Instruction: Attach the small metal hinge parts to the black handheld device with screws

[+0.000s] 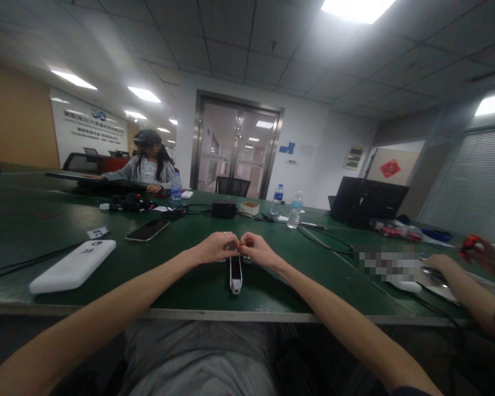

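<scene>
My left hand (pixel 215 248) and my right hand (pixel 257 249) meet over the green table (pixel 181 286), fingers pinched together at the far end of a small black-and-white oblong device (pixel 235 273). The device lies flat, pointing back toward me, its white tip near the table's front edge. Both hands close on its far end; what exactly the fingertips pinch there is too small to tell. My forearms reach out from the bottom of the view.
A white power bank (pixel 73 266) and a dark phone (pixel 147 230) lie to the left. Two water bottles (pixel 295 209), a black box (pixel 223 209) and cables sit farther back. A co-worker's hands (pixel 454 264) work at the right; another person (pixel 148 165) sits far left.
</scene>
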`<state>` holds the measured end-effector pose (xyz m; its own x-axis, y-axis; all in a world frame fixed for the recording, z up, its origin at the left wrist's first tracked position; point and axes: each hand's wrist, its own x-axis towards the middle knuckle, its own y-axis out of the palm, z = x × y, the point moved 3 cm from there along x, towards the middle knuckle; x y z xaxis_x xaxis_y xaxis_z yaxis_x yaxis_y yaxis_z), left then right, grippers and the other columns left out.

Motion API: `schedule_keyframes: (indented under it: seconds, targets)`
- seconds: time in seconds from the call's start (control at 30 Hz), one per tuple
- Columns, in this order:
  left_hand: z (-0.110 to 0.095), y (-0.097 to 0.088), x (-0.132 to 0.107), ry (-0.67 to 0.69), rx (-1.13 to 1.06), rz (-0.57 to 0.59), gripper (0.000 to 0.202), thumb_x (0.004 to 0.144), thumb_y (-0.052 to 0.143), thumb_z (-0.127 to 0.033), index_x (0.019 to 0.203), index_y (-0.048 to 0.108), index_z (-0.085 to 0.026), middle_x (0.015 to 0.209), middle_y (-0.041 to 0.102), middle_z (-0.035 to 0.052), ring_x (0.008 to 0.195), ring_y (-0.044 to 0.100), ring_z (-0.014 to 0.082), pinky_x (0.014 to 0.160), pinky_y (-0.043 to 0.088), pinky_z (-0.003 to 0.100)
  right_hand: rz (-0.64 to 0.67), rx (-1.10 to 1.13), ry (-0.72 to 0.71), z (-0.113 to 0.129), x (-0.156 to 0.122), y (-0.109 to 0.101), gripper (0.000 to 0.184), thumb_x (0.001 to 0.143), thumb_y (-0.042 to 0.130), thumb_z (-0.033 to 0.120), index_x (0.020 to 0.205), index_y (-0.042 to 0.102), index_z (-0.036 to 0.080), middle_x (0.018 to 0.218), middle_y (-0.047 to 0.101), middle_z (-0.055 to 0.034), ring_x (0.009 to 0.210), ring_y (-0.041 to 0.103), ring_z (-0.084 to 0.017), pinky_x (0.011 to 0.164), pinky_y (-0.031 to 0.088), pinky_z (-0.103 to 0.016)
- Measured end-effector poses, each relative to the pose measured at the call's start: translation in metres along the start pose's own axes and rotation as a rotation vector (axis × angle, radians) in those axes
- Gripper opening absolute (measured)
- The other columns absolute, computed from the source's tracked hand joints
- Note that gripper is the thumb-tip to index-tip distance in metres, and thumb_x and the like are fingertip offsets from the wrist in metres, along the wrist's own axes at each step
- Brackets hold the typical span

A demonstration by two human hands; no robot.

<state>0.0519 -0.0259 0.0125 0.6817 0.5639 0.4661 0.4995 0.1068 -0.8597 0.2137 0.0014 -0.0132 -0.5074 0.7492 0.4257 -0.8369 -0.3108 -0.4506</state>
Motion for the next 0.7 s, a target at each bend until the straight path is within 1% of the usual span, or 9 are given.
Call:
schedule_keyframes:
  seconds: [0.1,0.2,0.27,0.33,0.43,0.57,0.7]
  targets:
    - [-0.001,-0.001,0.0,-0.017,0.018,0.003,0.016,0.08,0.059,-0.031,0.09,0.06,-0.017,0.079,0.056,0.0001,0.071,0.053,0.0123,0.067,0.04,0.021,0.006,-0.005,0.0,0.0,0.0,0.001,0.016,0.072,0.061,0.026,0.078,0.049,0.017,0.068,0.053,0.0036,0.06,0.049,-0.009,0.054,0.04,-0.021]
    - [-0.002,-0.002,0.001,-0.034,0.055,0.001,0.016,0.08,0.057,-0.029,0.09,0.06,-0.017,0.075,0.054,-0.0002,0.069,0.052,0.0125,0.068,0.04,0.021,0.009,-0.065,-0.018,0.004,-0.001,0.0,0.014,0.075,0.058,0.027,0.081,0.05,0.016,0.074,0.056,0.0011,0.064,0.052,-0.01,0.059,0.043,-0.022]
    - [0.0,-0.003,0.001,-0.025,0.079,0.015,0.018,0.079,0.056,-0.027,0.094,0.061,-0.017,0.077,0.055,0.0003,0.068,0.051,0.0121,0.068,0.04,0.021,-0.006,-0.188,-0.057,0.01,-0.002,-0.002,0.011,0.077,0.055,0.025,0.082,0.052,0.016,0.077,0.058,0.0002,0.066,0.053,-0.011,0.06,0.043,-0.022]
    - [0.005,-0.005,0.001,-0.005,0.084,0.056,0.021,0.078,0.056,-0.025,0.096,0.063,-0.017,0.082,0.057,0.0017,0.067,0.051,0.0114,0.068,0.04,0.021,-0.02,-0.364,-0.109,0.017,-0.003,-0.008,0.008,0.078,0.053,0.021,0.084,0.054,0.017,0.074,0.057,0.001,0.063,0.051,-0.01,0.059,0.041,-0.022]
    - [0.016,-0.009,-0.002,0.001,0.061,0.108,0.019,0.079,0.056,-0.025,0.091,0.068,-0.017,0.086,0.059,0.0037,0.069,0.053,0.0116,0.069,0.04,0.021,-0.01,-0.586,-0.164,0.025,-0.005,-0.018,0.009,0.078,0.05,0.017,0.085,0.057,0.017,0.07,0.057,0.0016,0.059,0.048,-0.01,0.057,0.037,-0.022]
    - [0.033,-0.015,-0.006,-0.07,0.019,0.13,0.022,0.079,0.057,-0.031,0.089,0.069,-0.017,0.082,0.062,0.0035,0.074,0.055,0.0132,0.069,0.041,0.02,0.039,-0.761,-0.166,0.027,-0.007,-0.033,0.013,0.075,0.052,0.014,0.084,0.061,0.016,0.073,0.06,-0.0013,0.063,0.051,-0.011,0.061,0.037,-0.022]
    - [0.04,-0.015,-0.009,-0.147,-0.04,0.175,0.026,0.077,0.059,-0.036,0.09,0.07,-0.016,0.081,0.065,0.0017,0.071,0.055,0.0123,0.064,0.04,0.019,0.143,-0.802,-0.12,0.022,-0.008,-0.036,0.015,0.072,0.054,0.012,0.082,0.065,0.016,0.074,0.063,-0.0022,0.063,0.053,-0.012,0.061,0.037,-0.022]
